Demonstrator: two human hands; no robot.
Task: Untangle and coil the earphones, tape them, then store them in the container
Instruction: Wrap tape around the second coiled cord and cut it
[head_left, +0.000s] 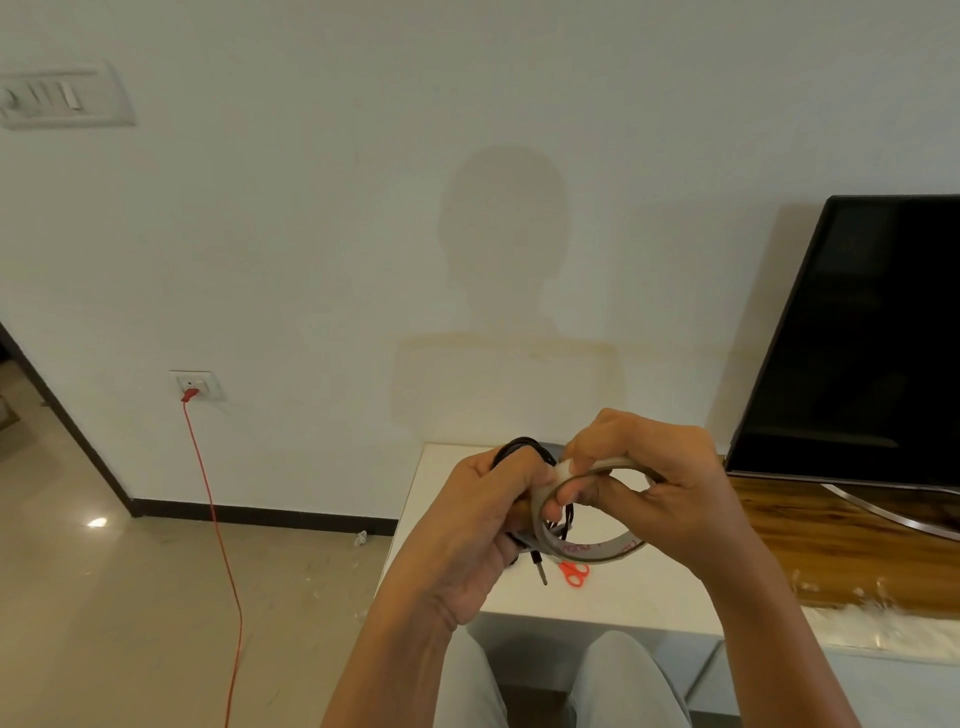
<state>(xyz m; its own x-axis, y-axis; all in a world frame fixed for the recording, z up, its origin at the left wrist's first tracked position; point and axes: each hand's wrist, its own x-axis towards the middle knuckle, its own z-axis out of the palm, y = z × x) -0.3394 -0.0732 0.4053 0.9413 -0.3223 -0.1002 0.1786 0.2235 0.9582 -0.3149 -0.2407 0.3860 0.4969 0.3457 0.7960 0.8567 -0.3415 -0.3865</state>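
Up close, two hands, left hand (475, 512) gripping one earphone coil (524, 452), right hand (670, 488) pinching one tape roll (587, 551).

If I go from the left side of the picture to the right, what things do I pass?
Wall switches → red cable → left hand holding black earphones → tape roll → right hand → TV.

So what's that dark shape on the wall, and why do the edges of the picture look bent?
Head view: the shape is the person's own shadow on the wall, so light comes from behind them. The wide lens bends the TV and the switch plate, which is also blurred. A bright glare spot sits on the floor.
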